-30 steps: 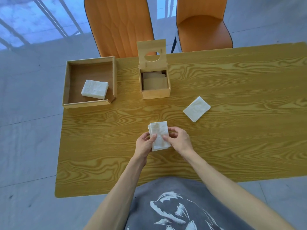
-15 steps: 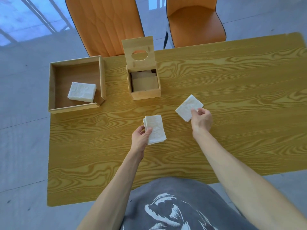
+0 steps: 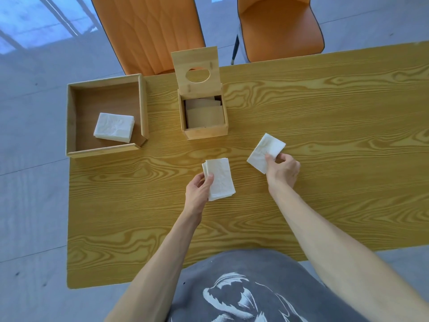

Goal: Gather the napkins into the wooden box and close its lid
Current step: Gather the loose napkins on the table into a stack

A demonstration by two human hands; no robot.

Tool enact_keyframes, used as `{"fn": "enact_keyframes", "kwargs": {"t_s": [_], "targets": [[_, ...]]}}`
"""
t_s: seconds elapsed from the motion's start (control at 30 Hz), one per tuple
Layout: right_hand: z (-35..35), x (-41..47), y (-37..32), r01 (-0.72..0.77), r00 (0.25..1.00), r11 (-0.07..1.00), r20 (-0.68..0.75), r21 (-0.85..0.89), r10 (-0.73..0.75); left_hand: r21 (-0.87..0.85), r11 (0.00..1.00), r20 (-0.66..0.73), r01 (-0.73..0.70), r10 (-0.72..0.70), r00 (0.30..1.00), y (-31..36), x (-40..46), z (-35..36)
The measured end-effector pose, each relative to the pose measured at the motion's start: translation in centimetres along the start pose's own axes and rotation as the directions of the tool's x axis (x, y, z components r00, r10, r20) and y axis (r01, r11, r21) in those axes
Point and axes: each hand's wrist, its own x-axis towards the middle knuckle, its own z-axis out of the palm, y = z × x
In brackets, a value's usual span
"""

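Two hands, three lots of white napkins. The left hand (image 3: pixel 197 194) grips a small napkin stack (image 3: pixel 220 178); the right hand (image 3: pixel 283 169) pinches a single napkin (image 3: pixel 264 151) above the yellow wood-grain worktop (image 3: pixel 325 140). Farther off, the wooden box (image 3: pixel 205 120) stands with lid (image 3: pixel 197 70) raised; a tray (image 3: pixel 72 117) holds another stack (image 3: pixel 114 127). Beyond, two orange chairs (image 3: pixel 151 31) on grey tile.

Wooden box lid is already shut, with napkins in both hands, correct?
Not quite. The head view shows the wooden box lid standing open. The left hand and right hand do each hold napkins.
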Motion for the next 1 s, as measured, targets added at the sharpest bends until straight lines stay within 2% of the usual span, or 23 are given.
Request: {"fn": "enact_keyframes", "kwargs": {"t_s": [0.13, 0.23, 0.3, 0.4, 0.53, 0.67, 1.0], "targets": [[0.2, -1.0, 0.8, 0.132, 0.991, 0.991, 0.015, 0.036, -0.133, -0.018, 1.000, -0.023, -0.013, 0.012, 1.000, -0.6, -0.2, -0.4], [-0.4, -2.1, 1.1, 0.182, 0.977, 0.970, 0.084, 0.160, -0.197, -0.014, 1.000, -0.014, -0.011, 0.011, 1.000, -0.7, -0.3, -0.8], [-0.8, -2.7, 1.3, 0.166, 0.960, 0.948, 0.175, 0.272, -0.219, -0.005, 1.000, -0.012, -0.005, 0.004, 1.000, -0.8, -0.4, -1.0], [-0.9, -3.9, 1.6, 0.055, 0.906, 0.922, 0.370, 0.382, -0.208, -0.017, 1.000, 0.003, 0.013, -0.013, 1.000, -0.9, -0.6, -1.4], [-0.4, -6.2, 2.6, -0.014, 0.825, 0.927, 0.528, 0.376, -0.202, -0.027, 0.999, 0.023, 0.042, -0.041, 0.999, -1.2, -1.3, -1.8], [1.1, -9.4, 3.7, -0.020, 0.777, 0.934, 0.593, 0.357, -0.210, -0.049, 0.999, 0.049, 0.025, -0.022, 0.999, -1.3, -2.1, -3.1], [1.1, -9.7, 4.7, 0.086, 0.775, 0.959, 0.586, 0.269, -0.234, -0.119, 0.989, 0.176, 0.093, -0.071, 0.982, -2.3, -3.1, -3.0]]}}
